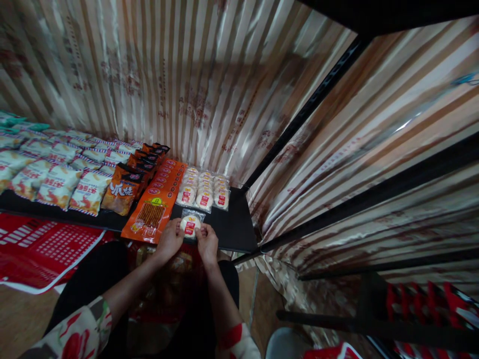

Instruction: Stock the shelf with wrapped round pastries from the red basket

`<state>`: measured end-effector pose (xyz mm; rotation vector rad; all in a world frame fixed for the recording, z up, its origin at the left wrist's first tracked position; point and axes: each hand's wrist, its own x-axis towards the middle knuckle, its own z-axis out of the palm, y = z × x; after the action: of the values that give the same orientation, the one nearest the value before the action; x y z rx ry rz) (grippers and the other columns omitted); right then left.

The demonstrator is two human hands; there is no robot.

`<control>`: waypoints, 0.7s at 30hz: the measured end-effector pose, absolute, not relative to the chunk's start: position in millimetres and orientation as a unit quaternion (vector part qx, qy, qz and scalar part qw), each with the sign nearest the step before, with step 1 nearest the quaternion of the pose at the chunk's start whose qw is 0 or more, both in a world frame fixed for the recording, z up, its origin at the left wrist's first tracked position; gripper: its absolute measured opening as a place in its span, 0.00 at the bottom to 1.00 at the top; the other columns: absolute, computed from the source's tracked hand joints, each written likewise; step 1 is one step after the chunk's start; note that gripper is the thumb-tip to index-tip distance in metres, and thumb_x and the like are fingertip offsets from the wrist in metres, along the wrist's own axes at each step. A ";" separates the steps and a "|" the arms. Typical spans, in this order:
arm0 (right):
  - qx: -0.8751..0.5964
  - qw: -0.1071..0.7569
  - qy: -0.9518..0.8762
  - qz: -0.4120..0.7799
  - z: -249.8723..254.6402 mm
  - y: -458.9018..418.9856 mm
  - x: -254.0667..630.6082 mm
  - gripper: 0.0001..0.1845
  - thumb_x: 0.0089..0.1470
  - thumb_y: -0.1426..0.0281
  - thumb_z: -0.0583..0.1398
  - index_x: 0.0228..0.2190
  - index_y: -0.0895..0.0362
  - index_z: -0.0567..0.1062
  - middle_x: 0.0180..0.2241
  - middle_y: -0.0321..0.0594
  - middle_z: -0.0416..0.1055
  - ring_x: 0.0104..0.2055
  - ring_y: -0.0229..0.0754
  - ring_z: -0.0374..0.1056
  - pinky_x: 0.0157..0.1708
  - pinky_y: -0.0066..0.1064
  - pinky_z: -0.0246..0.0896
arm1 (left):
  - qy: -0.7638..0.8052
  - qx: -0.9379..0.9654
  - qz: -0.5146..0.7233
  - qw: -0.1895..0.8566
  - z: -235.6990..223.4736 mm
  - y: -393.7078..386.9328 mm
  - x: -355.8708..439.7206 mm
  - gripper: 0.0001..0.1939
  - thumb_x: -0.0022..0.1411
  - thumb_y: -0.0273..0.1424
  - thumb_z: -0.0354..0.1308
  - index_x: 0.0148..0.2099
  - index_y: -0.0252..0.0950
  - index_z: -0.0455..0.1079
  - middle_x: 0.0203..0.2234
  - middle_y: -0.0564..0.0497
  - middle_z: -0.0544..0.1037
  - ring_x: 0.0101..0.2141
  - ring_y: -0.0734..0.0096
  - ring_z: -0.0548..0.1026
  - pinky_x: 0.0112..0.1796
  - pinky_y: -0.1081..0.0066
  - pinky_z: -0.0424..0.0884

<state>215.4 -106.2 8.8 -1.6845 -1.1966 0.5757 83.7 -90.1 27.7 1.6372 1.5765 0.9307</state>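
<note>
The packet (190, 226), a round white cracker in clear wrap, is at the near edge of the shelf (241, 214), held between both hands. Its long axis runs near to far, the far end leaning slightly right; a clear flap forms that far end, and the red label sits on the near half of the disc, print upright toward the person. The left hand (171, 238) pinches the packet's left edge between thumb and fingers, and the right hand (208, 243) does the same at the right edge, so the two are close together. Whether the near end touches the shelf, I cannot tell. Just beyond stand like packets (204, 192) in three columns running away, their labels also facing near. Just left lies a long orange bag (159, 192), its long axis near to far, leaning right at the far end. Farther left come brown-and-orange bags (121, 189), then rows of white bags (90, 192), with green bags (30, 124) at the far left. A striped curtain (224, 75) hangs behind, crossed on the right by a dark post (299, 119).
</note>
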 end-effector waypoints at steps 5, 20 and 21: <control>-0.697 0.460 -0.503 0.224 5.0 -93.8 215.7 0.09 0.46 0.66 0.57 0.30 0.56 0.73 0.26 0.36 0.71 0.26 0.36 0.66 0.29 0.26 0.63 | 0.599 0.651 0.355 0.302 20.2 -85.9 85.3 0.16 0.54 0.24 0.48 0.47 0.34 0.63 0.39 0.45 0.71 0.40 0.67 0.71 0.45 0.65 0.67; -0.714 0.433 -0.507 0.214 2.2 -59.6 207.3 0.08 0.47 0.66 0.57 0.30 0.56 0.73 0.25 0.35 0.72 0.27 0.37 0.67 0.30 0.26 0.61 | 0.586 0.716 0.344 0.162 14.5 -81.8 90.8 0.22 0.52 0.24 0.49 0.51 0.32 0.64 0.50 0.41 0.65 0.51 0.55 0.61 0.52 0.57 0.61; -0.714 0.433 -0.507 0.213 1.9 -57.4 206.6 0.08 0.46 0.66 0.57 0.30 0.56 0.73 0.25 0.35 0.72 0.27 0.37 0.67 0.30 0.26 0.61 | 0.584 0.720 0.339 0.160 14.2 -81.4 91.3 0.22 0.53 0.24 0.48 0.51 0.31 0.64 0.50 0.40 0.65 0.52 0.55 0.61 0.52 0.57 0.60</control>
<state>206.6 -57.4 1.9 -1.7793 -1.2620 0.5316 91.3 -81.4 14.2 2.0558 1.6688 0.9680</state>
